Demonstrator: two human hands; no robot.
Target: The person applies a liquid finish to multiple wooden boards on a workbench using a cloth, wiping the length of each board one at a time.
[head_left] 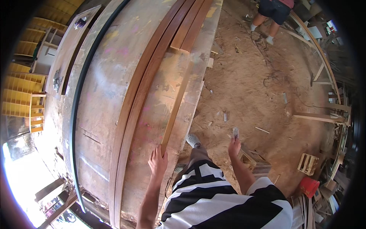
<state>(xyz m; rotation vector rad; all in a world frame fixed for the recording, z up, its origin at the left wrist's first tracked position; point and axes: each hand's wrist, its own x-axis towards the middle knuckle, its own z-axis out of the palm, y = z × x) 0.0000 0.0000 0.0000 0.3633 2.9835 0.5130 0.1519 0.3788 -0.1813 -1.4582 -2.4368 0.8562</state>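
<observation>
My left hand has its fingers on the lower end of a narrow light wooden strip, which lies lengthwise on a paint-stained plywood bench. My right hand hangs over the dirt floor, closed on a small pale tool, perhaps a brush, too small to make out exactly. Left of the strip, long reddish-brown boards run along the bench, with shorter brown boards near its far end. A long dark strip curves along the bench's left side.
Another person in dark shorts stands at the far right, near cables. A wooden frame, a small pallet, a red bucket and scrap wood line the right. Yellow shelving stands at the left. Offcuts lie on the floor.
</observation>
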